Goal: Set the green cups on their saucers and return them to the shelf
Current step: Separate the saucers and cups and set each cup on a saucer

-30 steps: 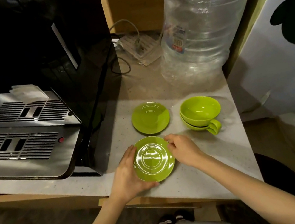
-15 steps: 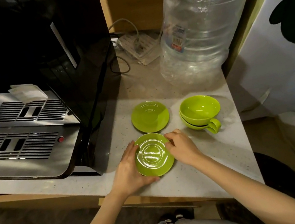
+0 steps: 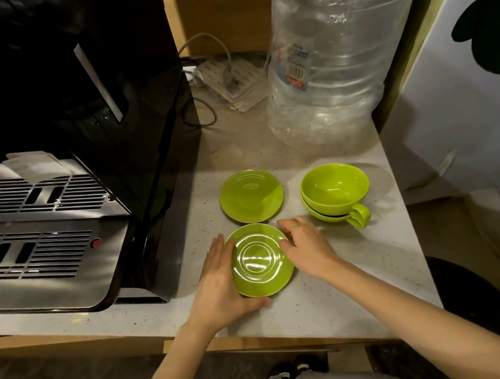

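Two green saucers lie on the pale countertop. The near saucer sits between my hands: my left hand cups its left and front edge, my right hand touches its right rim. The far saucer lies free just behind it. Two green cups are nested one inside the other at the right, handles pointing toward me.
A black coffee machine with a steel drip tray fills the left. A large clear water bottle stands at the back right, with a power strip and cables behind. A white panel bounds the right.
The near saucer, held between both hands, has slid a little away from me toward the far saucer. The cups and far saucer have not moved.
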